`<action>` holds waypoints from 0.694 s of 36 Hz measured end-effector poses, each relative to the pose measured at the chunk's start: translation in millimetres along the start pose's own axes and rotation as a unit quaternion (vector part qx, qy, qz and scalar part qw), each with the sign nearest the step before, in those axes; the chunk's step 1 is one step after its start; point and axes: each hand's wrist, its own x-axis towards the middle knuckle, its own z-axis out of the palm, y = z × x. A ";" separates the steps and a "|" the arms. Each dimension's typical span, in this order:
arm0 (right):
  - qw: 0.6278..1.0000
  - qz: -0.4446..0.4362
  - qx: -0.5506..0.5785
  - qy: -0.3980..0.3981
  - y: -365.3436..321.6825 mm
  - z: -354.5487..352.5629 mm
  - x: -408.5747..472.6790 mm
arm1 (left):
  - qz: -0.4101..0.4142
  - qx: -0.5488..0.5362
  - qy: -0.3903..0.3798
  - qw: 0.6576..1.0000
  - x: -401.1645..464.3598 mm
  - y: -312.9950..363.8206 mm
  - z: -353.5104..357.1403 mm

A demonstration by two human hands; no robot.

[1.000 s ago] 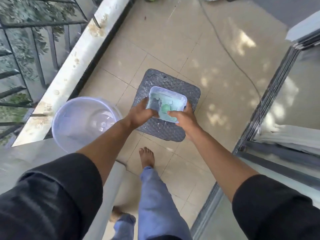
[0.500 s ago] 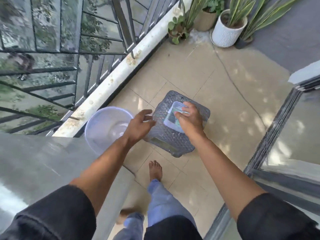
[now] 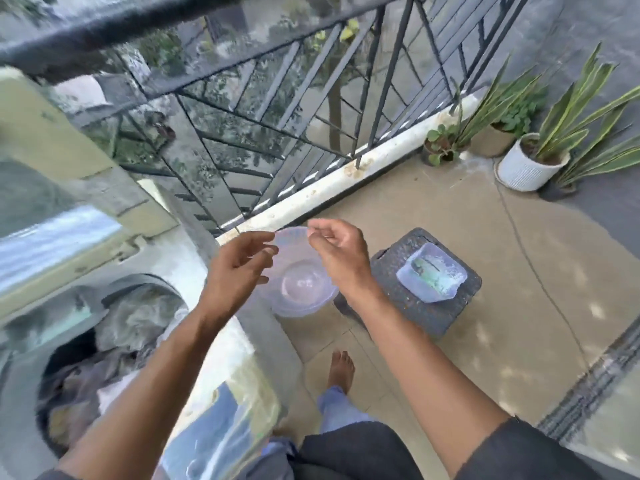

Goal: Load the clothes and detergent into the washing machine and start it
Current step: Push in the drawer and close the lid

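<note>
A clear lidded detergent box (image 3: 431, 273) with something green inside sits on a dark grey stool (image 3: 420, 306). My left hand (image 3: 239, 268) and right hand (image 3: 337, 254) hover apart above a translucent purple basin (image 3: 299, 292) on the floor; both hold nothing, fingers loosely curled. At lower left the top-loading washing machine (image 3: 214, 341) stands with its lid up, and grey and dark clothes (image 3: 114, 344) lie in its drum.
A black metal railing (image 3: 277, 109) on a white kerb runs along the balcony's far side. Potted plants (image 3: 533, 157) stand at the back right. A door track (image 3: 599, 386) lies at the right. My bare foot (image 3: 341, 370) is on the beige tiles.
Both hands let go of the detergent box, left it on the stool and rose up to the left. The view swung left, bringing the washing machine's drum into sight.
</note>
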 end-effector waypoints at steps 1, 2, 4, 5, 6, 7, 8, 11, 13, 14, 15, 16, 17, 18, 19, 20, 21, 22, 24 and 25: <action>1.000 -0.009 0.005 -0.013 -6.2 13.7 -5.6 | -0.005 -0.015 0.022 1.000 -8.0 -3.0 -12.5; 0.999 -0.019 0.010 -0.027 -11.9 27.5 -11.5 | -0.008 -0.028 0.043 0.999 -15.7 -6.7 -24.6; 0.998 -0.034 0.012 -0.056 -20.4 53.9 -22.5 | -0.016 -0.053 0.078 0.995 -29.2 -15.1 -47.2; 0.997 -0.039 0.007 -0.071 -23.7 67.2 -28.2 | -0.019 -0.063 0.093 0.993 -35.7 -20.1 -58.8; 0.995 -0.040 0.002 -0.087 -26.5 80.6 -33.7 | -0.021 -0.072 0.108 0.991 -41.7 -25.7 -70.1; 0.994 -0.040 -0.005 -0.103 -28.8 94.0 -39.3 | -0.023 -0.080 0.122 0.989 -47.6 -31.7 -81.0; 0.992 -0.039 -0.011 -0.118 -30.6 107.9 -44.6 | -0.026 -0.087 0.137 0.986 -52.9 -38.0 -91.9; 0.986 -0.009 -0.010 -0.167 -33.3 150.0 -60.6 | -0.050 -0.113 0.173 0.977 -67.1 -58.9 -123.4; 0.981 0.010 -0.006 -0.195 -31.9 177.1 -70.0 | -0.064 -0.128 0.188 0.972 -77.3 -72.6 -142.5; 0.979 0.013 -0.010 -0.205 -30.6 190.0 -74.1 | -0.070 -0.136 0.194 0.969 -82.2 -79.4 -151.8; 0.976 0.017 -0.016 -0.216 -29.1 202.5 -78.0 | -0.076 -0.146 0.203 0.965 -87.3 -86.4 -161.5; 0.974 0.025 -0.022 -0.226 -27.5 214.5 -81.6 | -0.084 -0.154 0.213 0.961 -92.0 -93.2 -171.4; 0.970 0.037 -0.028 -0.237 -25.8 226.0 -85.1 | -0.092 -0.164 0.223 0.956 -96.8 -100.1 -181.1; 0.967 0.051 -0.035 -0.248 -24.0 237.3 -88.1 | -0.100 -0.173 0.232 0.952 -100.8 -107.2 -190.7; 0.963 0.062 -0.041 -0.257 -21.8 248.2 -90.6 | -0.109 -0.185 0.239 0.947 -104.7 -114.2 -199.7; 0.961 0.072 -0.048 -0.264 -19.7 258.8 -92.9 | -0.120 -0.195 0.245 0.942 -107.3 -121.6 -208.2; 0.958 0.082 -0.053 -0.269 -17.2 269.4 -95.3 | -0.130 -0.206 0.252 0.937 -109.7 -129.6 -216.3; 0.956 0.092 -0.059 -0.273 -14.5 279.8 -97.6 | -0.139 -0.215 0.257 0.932 -111.2 -137.9 -223.6; 0.951 0.116 -0.066 -0.280 -8.8 299.8 -102.0 | -0.152 -0.238 0.270 0.920 -113.1 -153.7 -236.5; 0.949 0.131 -0.067 -0.279 -5.6 308.8 -103.0 | -0.159 -0.253 0.275 0.914 -113.0 -161.4 -242.1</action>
